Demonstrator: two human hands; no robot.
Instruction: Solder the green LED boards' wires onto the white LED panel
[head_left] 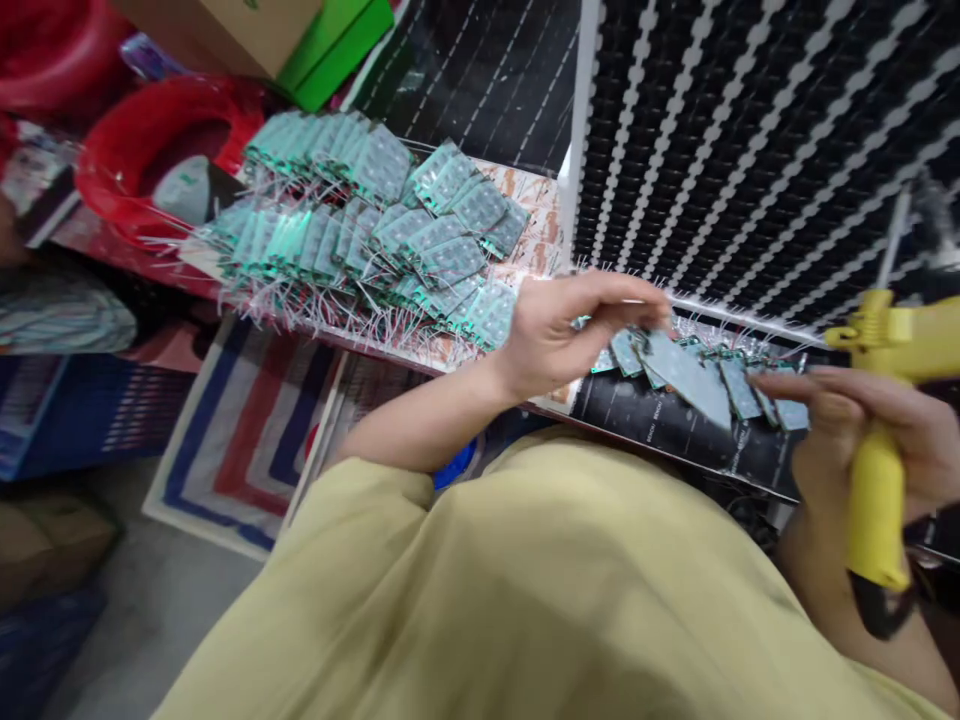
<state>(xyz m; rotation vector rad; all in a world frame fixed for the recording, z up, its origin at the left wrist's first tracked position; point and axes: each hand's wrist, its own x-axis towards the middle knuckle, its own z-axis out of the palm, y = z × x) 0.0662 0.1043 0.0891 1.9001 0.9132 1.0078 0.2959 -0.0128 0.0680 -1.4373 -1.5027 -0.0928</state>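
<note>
Evidently, the left hand [581, 325] pinches a pale panel [690, 382] by its far end above a row of panels [739, 390] on the table [686, 432]. The right hand [915, 425] grips a yellow gun-shaped tool [876, 490], best kept clear of the panel's face.

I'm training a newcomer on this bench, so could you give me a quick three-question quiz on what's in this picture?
1. Which hand holds the yellow tool?
2. True or false: pale wires stick out from the stacked panels.
3. What fills the upper right of the picture?
a) a wooden door
b) a black board with pale stripes
c) a window

Key: 1. the right hand; 2. true; 3. b
</note>
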